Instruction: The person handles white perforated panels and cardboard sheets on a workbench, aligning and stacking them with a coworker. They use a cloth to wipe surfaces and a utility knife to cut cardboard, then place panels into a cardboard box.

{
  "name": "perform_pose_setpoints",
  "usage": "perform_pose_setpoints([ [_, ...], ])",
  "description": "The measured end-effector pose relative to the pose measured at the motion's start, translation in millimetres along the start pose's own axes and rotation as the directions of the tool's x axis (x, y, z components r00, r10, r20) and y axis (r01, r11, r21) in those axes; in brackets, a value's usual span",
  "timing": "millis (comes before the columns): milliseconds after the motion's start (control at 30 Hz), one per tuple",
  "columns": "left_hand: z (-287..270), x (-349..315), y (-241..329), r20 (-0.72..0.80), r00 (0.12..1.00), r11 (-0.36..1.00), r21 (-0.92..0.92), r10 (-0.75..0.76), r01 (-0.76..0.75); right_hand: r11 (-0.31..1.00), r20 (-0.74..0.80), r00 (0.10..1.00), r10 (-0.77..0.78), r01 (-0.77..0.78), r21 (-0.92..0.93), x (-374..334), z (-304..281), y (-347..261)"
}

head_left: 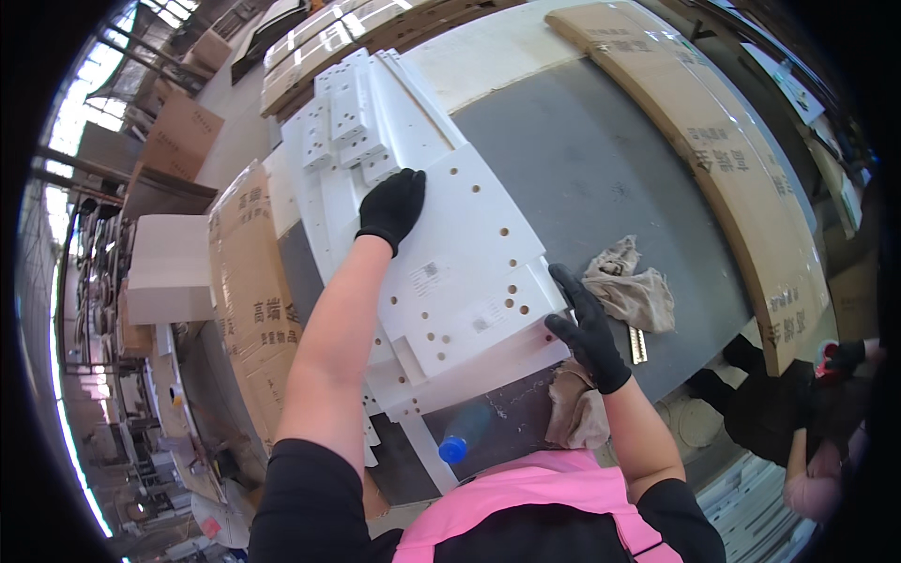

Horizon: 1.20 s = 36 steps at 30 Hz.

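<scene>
In front of me lies a stack of white panels (469,253) with drilled holes and small labels. My left hand (392,208), in a black glove, is closed at the far-left edge of the top panel, its fingertips partly hidden. At the panel's right end my right hand (591,330), also black-gloved, has thumb and fingers spread beside the corner. Smaller white drilled pieces (349,103) are piled on the stack beyond my left hand.
A grey rag (631,286) and a metal strip (638,345) lie right of the stack; another rag (574,408) is nearer me. A blue-capped bottle (453,448) lies close by. Long cartons (704,150) flank the grey table (554,141). Another person (798,403) is at the right.
</scene>
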<state>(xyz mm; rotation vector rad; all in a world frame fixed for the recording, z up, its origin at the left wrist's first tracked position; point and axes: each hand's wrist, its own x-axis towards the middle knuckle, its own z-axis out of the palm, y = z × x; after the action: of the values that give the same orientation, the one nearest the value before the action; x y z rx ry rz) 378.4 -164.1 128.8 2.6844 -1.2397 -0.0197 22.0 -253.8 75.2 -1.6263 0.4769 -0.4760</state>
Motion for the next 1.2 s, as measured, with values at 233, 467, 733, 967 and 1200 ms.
perform_pose_setpoints([
  [233, -23.8, -83.6, 68.2, -0.221, 0.858, 0.862, -0.112, 0.463, -0.494, 0.935, -0.559, 0.824, 0.096, -0.267, -0.233, -77.0, -92.4, 93.8],
  [467, -12.2, -146.1, 103.9, -0.015, 0.902, 0.902, 0.03, 0.432, -0.432, 0.609, -0.499, 0.865, 0.057, -0.426, -0.669, -175.4, -101.1, 122.3],
  [733, 2.6, -146.7, 95.2, -0.135, 0.887, 0.897, 0.033, 0.442, -0.442, 0.602, -0.1, 0.995, 0.002, -0.081, -0.794, -190.3, -48.9, 87.7],
  [967, -9.9, -179.6, 51.0, -0.347, 0.858, 0.884, -0.137, 0.38, -0.447, 0.766, -0.204, 0.967, -0.152, -0.015, -0.643, -125.2, -57.5, 100.6],
  [1200, -12.8, -377.9, -22.7, -0.246, 0.911, 0.832, -0.531, -0.332, 0.16, 0.679, -0.291, 0.875, -0.387, 0.058, -0.732, -144.0, -93.4, 61.3],
])
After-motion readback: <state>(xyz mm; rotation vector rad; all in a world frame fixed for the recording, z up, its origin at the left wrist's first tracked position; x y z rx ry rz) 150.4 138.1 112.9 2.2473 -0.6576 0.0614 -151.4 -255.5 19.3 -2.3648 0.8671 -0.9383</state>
